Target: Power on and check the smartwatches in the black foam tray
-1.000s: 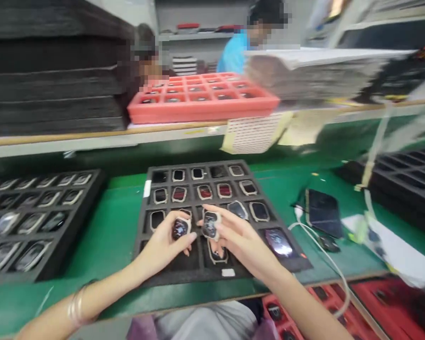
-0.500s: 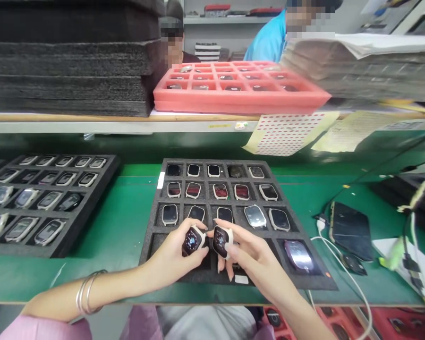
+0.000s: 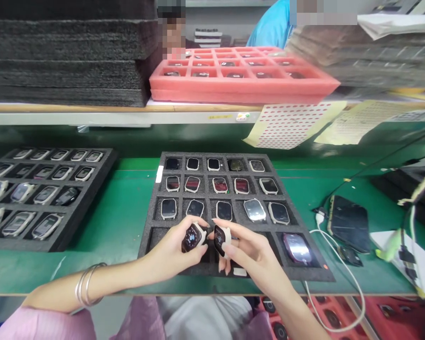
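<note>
My left hand (image 3: 179, 248) is closed on a smartwatch (image 3: 192, 237) with a pale case and a lit screen turned towards me. Close beside it, my right hand (image 3: 250, 250) grips a second pale smartwatch (image 3: 220, 239), its dark face angled to the left. Both are held above the front rows of a black foam tray (image 3: 152, 222). More watches lie face up in the tray's compartments, among them a silvery one (image 3: 254, 210) and a purple-rimmed one (image 3: 297, 248) at the front right. My hands hide part of the front row.
Another black foam tray (image 3: 88, 189) of watches sits at the left. To the right lie a black device (image 3: 350, 223) and a white cable (image 3: 357, 283). On the shelf stand a red foam tray (image 3: 241, 89) and black foam stacks (image 3: 67, 71). Two people are behind the shelf.
The watch in my right hand has turned, so its screen faces more to the left. My left hand's watch has tilted slightly. The camera view has shifted a little downward.
</note>
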Motion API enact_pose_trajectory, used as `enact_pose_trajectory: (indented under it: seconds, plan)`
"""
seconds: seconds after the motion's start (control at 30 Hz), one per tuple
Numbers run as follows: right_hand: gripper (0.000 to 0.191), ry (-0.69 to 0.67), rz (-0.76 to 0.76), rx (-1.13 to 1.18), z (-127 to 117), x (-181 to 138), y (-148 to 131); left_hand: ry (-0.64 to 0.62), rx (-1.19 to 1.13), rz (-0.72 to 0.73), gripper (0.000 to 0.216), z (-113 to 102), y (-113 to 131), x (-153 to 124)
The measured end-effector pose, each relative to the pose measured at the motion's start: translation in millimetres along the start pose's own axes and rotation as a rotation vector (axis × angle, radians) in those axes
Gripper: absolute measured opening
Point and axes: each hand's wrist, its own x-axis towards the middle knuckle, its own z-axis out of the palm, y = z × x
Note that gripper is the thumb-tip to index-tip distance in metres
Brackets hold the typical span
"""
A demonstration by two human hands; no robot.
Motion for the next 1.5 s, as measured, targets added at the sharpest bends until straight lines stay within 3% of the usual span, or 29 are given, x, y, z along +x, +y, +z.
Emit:
enact_pose_trajectory:
  seconds: [1.5]
  plan:
    - [0.045, 0.026, 0.023, -0.007, 1.8, -4.1, -3.2, 0.032, -0.017, 0.032, 0.03, -0.2, -0.3, -1.8]
